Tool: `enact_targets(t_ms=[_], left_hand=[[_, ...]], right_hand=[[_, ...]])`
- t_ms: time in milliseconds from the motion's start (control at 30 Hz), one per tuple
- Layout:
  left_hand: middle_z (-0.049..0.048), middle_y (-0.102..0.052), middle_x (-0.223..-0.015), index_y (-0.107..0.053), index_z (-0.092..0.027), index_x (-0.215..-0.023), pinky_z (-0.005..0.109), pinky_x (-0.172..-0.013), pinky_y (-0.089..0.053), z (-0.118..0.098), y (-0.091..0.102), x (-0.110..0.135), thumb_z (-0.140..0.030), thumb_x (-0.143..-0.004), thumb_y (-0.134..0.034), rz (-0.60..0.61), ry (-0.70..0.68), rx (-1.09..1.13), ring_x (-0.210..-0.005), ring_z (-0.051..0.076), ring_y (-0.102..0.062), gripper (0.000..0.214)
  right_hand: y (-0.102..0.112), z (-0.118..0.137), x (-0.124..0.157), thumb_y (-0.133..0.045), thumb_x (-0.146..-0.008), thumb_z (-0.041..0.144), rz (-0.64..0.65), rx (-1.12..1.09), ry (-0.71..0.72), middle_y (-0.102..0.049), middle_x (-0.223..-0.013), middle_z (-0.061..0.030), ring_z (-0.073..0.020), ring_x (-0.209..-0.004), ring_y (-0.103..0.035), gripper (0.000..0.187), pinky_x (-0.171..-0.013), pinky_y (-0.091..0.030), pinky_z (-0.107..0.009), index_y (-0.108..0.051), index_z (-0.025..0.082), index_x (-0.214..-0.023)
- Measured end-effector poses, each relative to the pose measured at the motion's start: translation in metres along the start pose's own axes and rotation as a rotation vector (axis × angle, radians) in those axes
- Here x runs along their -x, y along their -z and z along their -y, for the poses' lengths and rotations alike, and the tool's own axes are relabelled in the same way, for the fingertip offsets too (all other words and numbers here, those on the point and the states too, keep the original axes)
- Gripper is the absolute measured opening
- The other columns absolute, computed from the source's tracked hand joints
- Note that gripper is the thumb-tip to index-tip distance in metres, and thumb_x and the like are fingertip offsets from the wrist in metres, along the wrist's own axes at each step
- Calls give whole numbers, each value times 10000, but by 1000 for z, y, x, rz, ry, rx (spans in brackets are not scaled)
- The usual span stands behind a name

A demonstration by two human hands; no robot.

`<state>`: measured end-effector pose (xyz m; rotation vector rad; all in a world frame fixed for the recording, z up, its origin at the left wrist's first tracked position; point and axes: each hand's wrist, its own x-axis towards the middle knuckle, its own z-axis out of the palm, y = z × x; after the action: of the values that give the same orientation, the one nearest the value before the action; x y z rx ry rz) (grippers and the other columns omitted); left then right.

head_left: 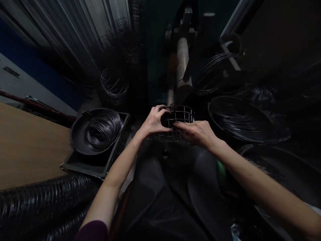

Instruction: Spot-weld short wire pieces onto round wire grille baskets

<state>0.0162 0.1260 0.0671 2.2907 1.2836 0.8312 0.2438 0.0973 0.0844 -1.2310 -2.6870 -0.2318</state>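
Observation:
A small round wire-mesh basket (181, 115) sits in front of me above my lap, on a flat piece of wire grid (167, 136). My left hand (154, 121) grips the basket's left side with curled fingers. My right hand (197, 132) holds its near right rim, fingers pinched on the wire. Both forearms reach in from below. Dark trousers cover my knees beneath the work.
A dark pan with a coil of wire (102, 129) rests in a square tray (82, 164) at left, beside a wooden tabletop (27, 147). Large wire coils (240, 117) lie at right. A stack of wire rings (37, 201) fills the lower left. A machine post (183, 63) stands behind.

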Motion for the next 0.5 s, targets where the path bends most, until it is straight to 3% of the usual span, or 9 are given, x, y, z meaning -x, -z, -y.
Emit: enact_targets(t_ms=[333, 433, 500], left_hand=[[112, -572, -1277, -615, -180, -1090, 452, -1061, -443, 4, 0, -10, -412, -569, -913, -1, 22, -22, -1213, 307, -533, 644], [93, -605, -1208, -588, -178, -1067, 434, -1012, -465, 3, 1, -11, -440, -557, -916, -18, 49, -30, -1139, 294, -562, 660], [83, -611, -1190, -580, -181, -1058, 426, -993, -473, 3, 2, -13, -433, -556, -917, -18, 71, -33, -1113, 285, -569, 656]], right_hand=[[-5, -5, -5, -485, -985, 353, 16, -42, -46, -745, -1085, -1, -151, -731, -681, 338, -534, -280, -253, -696, 301, -1244], [-7, -3, 3, -492, -991, 355, -47, -73, -113, -744, -1095, -19, -142, -740, -671, 348, -545, -307, -255, -672, 288, -1281], [-11, -2, 6, -502, -990, 352, -114, -96, -185, -740, -1088, -32, -130, -742, -653, 311, -550, -320, -250, -704, 258, -1208]])
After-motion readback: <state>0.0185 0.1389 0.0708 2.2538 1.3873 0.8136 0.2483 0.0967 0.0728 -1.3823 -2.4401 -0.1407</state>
